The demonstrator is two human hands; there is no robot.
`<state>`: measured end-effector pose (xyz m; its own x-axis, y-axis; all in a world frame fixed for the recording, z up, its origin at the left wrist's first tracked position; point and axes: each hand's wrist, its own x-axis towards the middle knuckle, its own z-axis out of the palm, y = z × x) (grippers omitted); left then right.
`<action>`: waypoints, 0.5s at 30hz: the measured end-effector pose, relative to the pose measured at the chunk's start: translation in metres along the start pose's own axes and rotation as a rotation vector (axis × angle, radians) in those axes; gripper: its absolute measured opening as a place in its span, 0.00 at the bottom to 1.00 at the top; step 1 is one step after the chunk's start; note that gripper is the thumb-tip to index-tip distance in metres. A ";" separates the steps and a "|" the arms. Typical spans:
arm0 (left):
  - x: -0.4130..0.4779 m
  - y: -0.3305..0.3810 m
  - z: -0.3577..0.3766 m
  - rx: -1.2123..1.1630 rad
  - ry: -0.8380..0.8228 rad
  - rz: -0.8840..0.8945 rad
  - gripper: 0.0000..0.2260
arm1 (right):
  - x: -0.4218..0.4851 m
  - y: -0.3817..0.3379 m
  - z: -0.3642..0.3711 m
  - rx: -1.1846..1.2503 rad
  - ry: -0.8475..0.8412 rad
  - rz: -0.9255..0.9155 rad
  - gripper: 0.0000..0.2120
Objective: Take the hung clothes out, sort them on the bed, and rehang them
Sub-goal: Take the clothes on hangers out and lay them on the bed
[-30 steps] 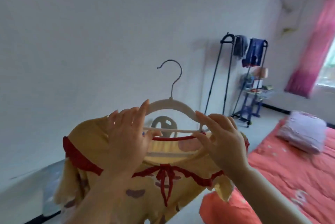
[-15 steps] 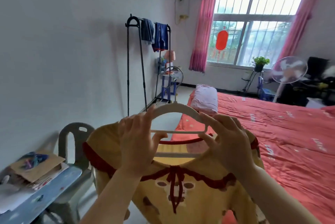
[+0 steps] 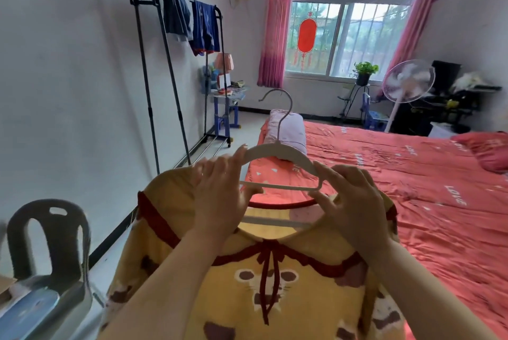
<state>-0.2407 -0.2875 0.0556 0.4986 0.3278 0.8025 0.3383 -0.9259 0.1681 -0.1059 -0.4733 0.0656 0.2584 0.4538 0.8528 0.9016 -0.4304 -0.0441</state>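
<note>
I hold up a yellow top (image 3: 275, 290) with a red collar trim, a red bow and cartoon prints on a white hanger (image 3: 280, 151) with a metal hook. My left hand (image 3: 220, 196) grips the hanger's left shoulder together with the top's collar. At the hanger's right end my right hand (image 3: 354, 202) pinches the hanger and the collar. The black clothes rack (image 3: 154, 70) stands at the left wall with two dark blue garments (image 3: 192, 23) draped over its bar. The bed with a red sheet (image 3: 412, 188) fills the right side.
A grey plastic chair (image 3: 52, 243) stands at the lower left beside a table edge. A pink pillow (image 3: 288, 127) lies at the bed's head. A small blue table (image 3: 228, 100) is past the rack. A standing fan (image 3: 406, 86), a plant and a dark desk are near the window.
My view has swung right from the bare wall toward the rack, window and bed. Both hands keep the same hold on the hanger and top.
</note>
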 end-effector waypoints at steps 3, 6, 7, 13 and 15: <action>0.020 -0.005 0.046 0.020 -0.042 0.015 0.39 | 0.007 0.030 0.039 -0.003 -0.010 0.016 0.27; 0.050 -0.010 0.110 0.000 -0.117 0.000 0.40 | 0.023 0.078 0.091 0.004 -0.041 0.049 0.27; 0.060 -0.011 0.132 -0.012 -0.143 -0.013 0.40 | 0.028 0.094 0.109 0.022 -0.055 0.058 0.28; 0.094 -0.023 0.242 -0.041 -0.245 -0.049 0.37 | 0.038 0.172 0.207 0.125 -0.123 0.100 0.28; 0.094 -0.031 0.267 -0.060 -0.277 -0.092 0.33 | 0.033 0.190 0.238 0.131 -0.157 0.111 0.27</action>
<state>0.0091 -0.1783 -0.0270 0.6699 0.4417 0.5967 0.3486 -0.8968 0.2725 0.1566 -0.3550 -0.0386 0.4002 0.5291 0.7482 0.8992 -0.3843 -0.2091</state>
